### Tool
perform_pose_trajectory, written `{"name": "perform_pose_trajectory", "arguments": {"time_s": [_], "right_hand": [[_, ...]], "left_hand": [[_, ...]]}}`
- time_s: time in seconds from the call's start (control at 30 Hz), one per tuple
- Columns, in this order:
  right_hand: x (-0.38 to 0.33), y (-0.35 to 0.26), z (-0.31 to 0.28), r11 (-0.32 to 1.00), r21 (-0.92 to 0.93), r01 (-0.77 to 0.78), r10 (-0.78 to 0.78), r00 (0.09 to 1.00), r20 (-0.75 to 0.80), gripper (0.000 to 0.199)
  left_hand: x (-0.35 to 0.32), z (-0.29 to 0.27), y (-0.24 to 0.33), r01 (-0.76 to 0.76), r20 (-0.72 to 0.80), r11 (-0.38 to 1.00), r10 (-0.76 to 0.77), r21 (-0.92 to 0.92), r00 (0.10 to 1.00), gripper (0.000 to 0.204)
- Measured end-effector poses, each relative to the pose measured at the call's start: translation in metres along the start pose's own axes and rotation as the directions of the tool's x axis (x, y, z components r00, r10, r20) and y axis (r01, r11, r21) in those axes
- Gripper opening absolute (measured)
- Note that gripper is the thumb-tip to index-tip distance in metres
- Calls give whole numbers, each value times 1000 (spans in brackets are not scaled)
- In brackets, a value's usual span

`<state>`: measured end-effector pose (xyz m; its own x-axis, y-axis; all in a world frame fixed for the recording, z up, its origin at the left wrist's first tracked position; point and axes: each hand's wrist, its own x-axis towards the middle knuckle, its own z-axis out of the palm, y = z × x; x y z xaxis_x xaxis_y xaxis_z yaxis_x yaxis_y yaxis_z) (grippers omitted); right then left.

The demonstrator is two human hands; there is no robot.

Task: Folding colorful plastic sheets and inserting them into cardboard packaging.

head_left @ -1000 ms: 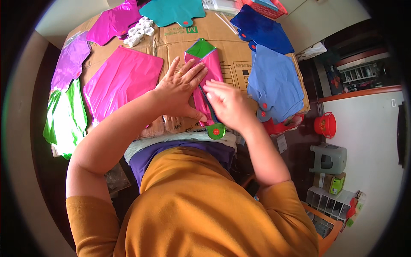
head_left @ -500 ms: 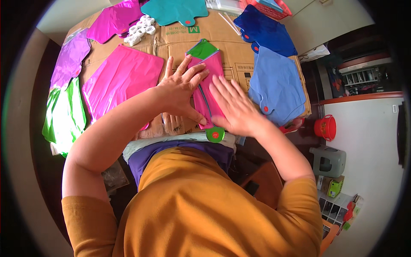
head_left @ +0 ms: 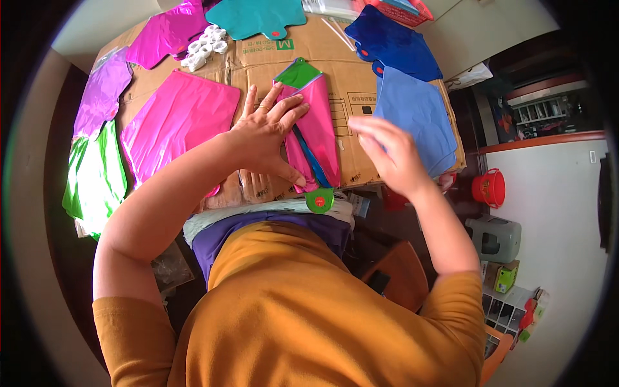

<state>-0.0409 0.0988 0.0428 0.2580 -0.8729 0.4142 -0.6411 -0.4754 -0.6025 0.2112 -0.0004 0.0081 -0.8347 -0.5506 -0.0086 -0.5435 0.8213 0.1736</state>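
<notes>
A folded pink foil balloon lies on the cardboard table top in front of me. Its far tip is green, a green tab with a red dot points toward me, and dark blue shows in the gap between its folds. My left hand rests flat on the balloon's left side, fingers spread and thumb near the tab. Raised off it to the right is my right hand, fingers stretched out with nothing seen in them. It partly covers a light blue foil balloon.
Around the cardboard lie flat balloons: pink, green, purple, magenta, teal and dark blue. Small white rolls sit at the back. Thin white sticks lie near a red basket.
My right hand has lifted from the folded pink balloon and moved right. The fold gapes wider near the tab, showing more dark blue. My left hand stays pressed on the balloon.
</notes>
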Motion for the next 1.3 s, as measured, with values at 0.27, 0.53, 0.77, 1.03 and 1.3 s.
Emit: {"name": "perform_pose_trajectory", "arguments": {"time_s": [0.27,0.53,0.77,1.03,1.3], "right_hand": [[68,36,24,691,-15,-722,674,637,373,26],[75,11,36,589,276,-760,631,645,431,23],[40,-32,33,539,577,-614,494,785,374,21],[10,-65,36,353,786,-508,512,808,292,23],[7,-57,42,381,776,-502,512,814,275,23]], "left_hand": [[1,0,3,-16,-52,1000,16,-3,999,130],[-17,-5,-8,-179,-517,916,-35,-358,855,129],[-31,-29,20,139,204,-290,-208,-947,957,48],[-46,-41,38,127,138,-70,-193,-989,971,22],[-46,-31,36,131,171,-211,-182,-969,968,27]]}}
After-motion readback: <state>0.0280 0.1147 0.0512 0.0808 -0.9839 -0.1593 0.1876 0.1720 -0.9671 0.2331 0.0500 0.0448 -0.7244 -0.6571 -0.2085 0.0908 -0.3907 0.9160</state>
